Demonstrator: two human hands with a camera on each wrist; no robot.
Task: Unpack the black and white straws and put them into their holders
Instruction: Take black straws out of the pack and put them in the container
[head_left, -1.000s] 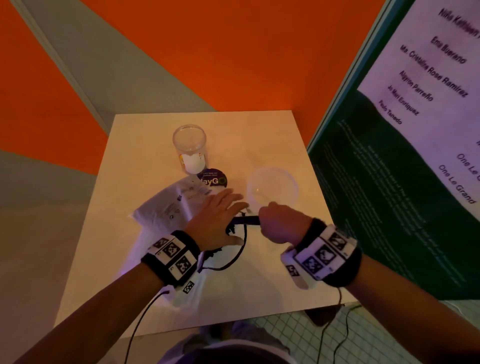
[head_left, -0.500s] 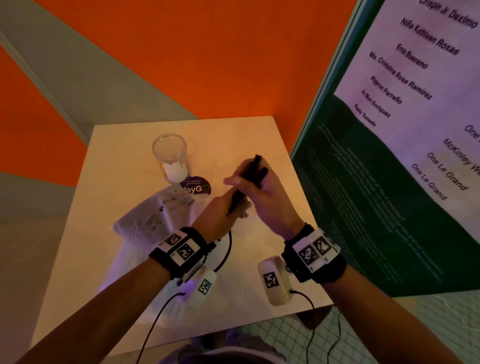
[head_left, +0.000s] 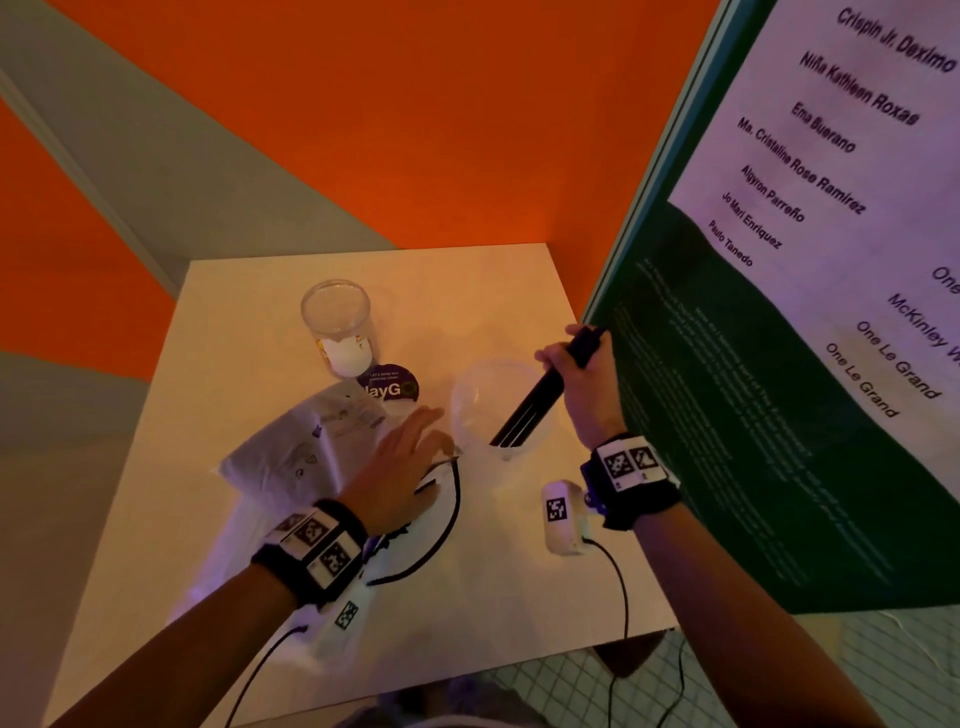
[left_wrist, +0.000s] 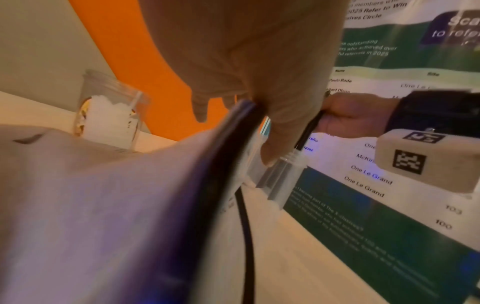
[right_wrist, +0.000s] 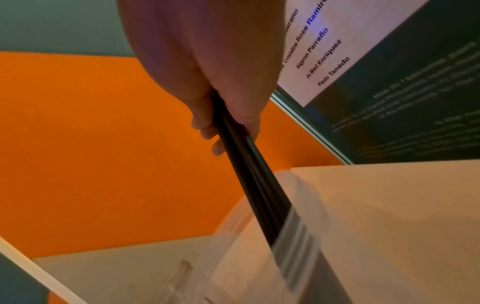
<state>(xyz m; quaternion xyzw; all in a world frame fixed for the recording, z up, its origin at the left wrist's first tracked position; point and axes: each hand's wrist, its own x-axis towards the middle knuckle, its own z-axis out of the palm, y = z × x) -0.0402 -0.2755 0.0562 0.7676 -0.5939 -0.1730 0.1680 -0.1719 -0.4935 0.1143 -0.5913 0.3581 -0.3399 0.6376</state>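
- Right hand (head_left: 582, 384): fingers curled round a bundle of black straws (head_left: 535, 400), held at its upper part; the bundle tilts, lower ends inside the mouth of a clear holder (head_left: 467, 410) near table centre.
- Left hand (head_left: 400, 467): fingers straight and loosely spread, resting flat on a plastic wrapper (head_left: 291, 457) at 9 o'clock of the holder; fingertips near the holder's rim. It grips nothing.
- Second clear holder (head_left: 337, 322): upright at 11 o'clock of the first, white material in its base.
- Table (head_left: 467, 291): white top, bare towards its far edge at 12 o'clock; right edge sits close to a green and white poster board (head_left: 779, 364) at 3 o'clock, just beside the right hand.
- Writing: a round dark sticker (head_left: 387, 387) between the holders reads "ayG" in part; the poster lists names, with "One Le Grand" twice.
- Black cable (head_left: 452, 519) loops on the table beside the left wrist.
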